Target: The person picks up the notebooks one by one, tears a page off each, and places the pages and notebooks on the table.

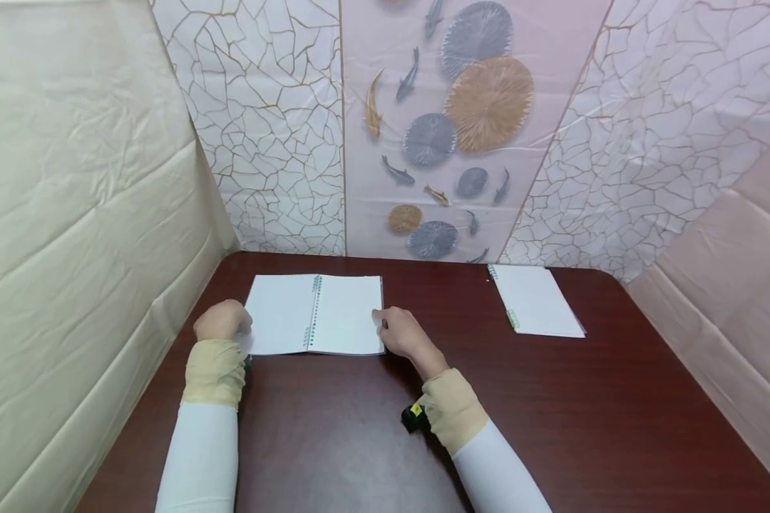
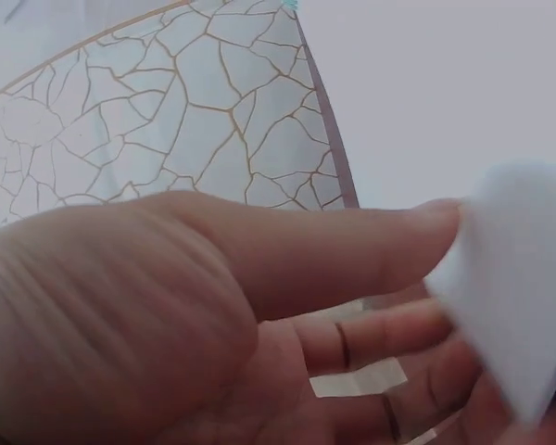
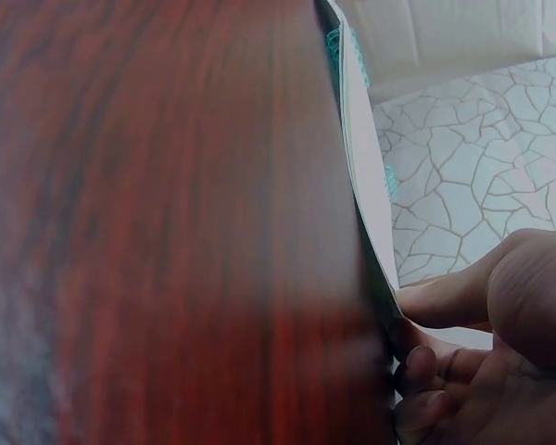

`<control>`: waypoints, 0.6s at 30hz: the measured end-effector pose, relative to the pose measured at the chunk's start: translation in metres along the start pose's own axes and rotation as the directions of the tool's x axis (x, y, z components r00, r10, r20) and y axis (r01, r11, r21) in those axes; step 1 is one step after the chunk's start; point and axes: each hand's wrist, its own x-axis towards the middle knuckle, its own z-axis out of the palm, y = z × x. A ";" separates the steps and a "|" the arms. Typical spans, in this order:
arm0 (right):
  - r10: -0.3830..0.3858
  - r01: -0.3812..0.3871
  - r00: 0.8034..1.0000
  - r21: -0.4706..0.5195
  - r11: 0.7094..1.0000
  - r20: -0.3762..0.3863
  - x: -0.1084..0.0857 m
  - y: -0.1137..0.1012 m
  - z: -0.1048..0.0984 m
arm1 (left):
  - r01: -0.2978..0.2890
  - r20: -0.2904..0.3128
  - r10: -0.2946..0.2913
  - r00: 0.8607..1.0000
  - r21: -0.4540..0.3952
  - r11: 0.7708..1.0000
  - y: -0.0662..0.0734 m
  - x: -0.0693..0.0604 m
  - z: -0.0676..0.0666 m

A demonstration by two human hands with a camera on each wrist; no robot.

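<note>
An open spiral notebook (image 1: 346, 313) with blank white pages and green rings lies at the table's left. At its left edge my left hand (image 1: 223, 320) pinches the page side; in the left wrist view the thumb of that hand (image 2: 352, 297) presses on a white sheet (image 2: 519, 269) near its corner, other fingers beneath. My right hand (image 1: 404, 333) holds the notebook's right edge, and in the right wrist view the hand (image 3: 482, 343) has its thumb on top and curled fingers at the underside of the notebook (image 3: 366, 167).
Another spiral notebook (image 1: 535, 299) with a white page up lies at the back right of the dark red-brown table (image 1: 334, 442). Patterned sheeting (image 1: 282, 142) hangs behind the table, and pale cloth (image 1: 70, 214) hangs at the left.
</note>
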 end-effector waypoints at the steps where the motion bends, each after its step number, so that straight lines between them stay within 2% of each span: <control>1: 0.001 -0.001 1.000 0.001 1.000 -0.006 0.000 0.000 -0.001 | 0.001 -0.017 -0.001 1.000 0.019 1.000 0.000 0.007 0.001; 4: 0.005 -0.005 1.000 -0.001 1.000 -0.006 -0.001 0.000 -0.003 | -0.011 -0.061 0.012 0.998 0.032 0.999 0.007 0.002 -0.004; 6: 0.002 -0.002 1.000 -0.001 1.000 -0.008 -0.002 0.001 -0.004 | -0.078 -0.104 0.080 0.991 0.018 0.997 0.010 0.000 -0.006; 7: 0.000 0.000 1.000 -0.004 1.000 -0.010 -0.003 0.001 -0.004 | -0.129 -0.129 0.130 0.983 0.013 0.992 0.012 0.000 -0.007; 8: 0.001 -0.001 1.000 -0.004 1.000 -0.008 -0.003 0.001 -0.004 | -0.191 -0.144 0.189 0.971 0.003 0.982 0.017 -0.011 -0.009; 10: -0.002 0.002 1.000 -0.012 1.000 -0.014 -0.003 0.001 -0.004 | -0.331 -0.181 0.324 0.929 -0.007 0.944 0.024 -0.010 -0.007; 13: -0.007 0.007 1.000 -0.022 1.000 -0.025 -0.003 0.001 -0.003 | -0.500 -0.209 0.488 0.847 -0.007 0.866 0.040 -0.006 0.002; 16: 0.000 0.000 1.000 -0.011 1.000 -0.018 -0.001 0.000 -0.002 | -0.587 -0.208 0.581 0.787 0.036 0.808 0.056 -0.002 0.013; 18: 0.003 -0.003 1.000 0.004 1.000 -0.002 0.000 -0.002 0.000 | -0.611 -0.200 0.621 0.758 0.116 0.783 0.064 0.000 0.020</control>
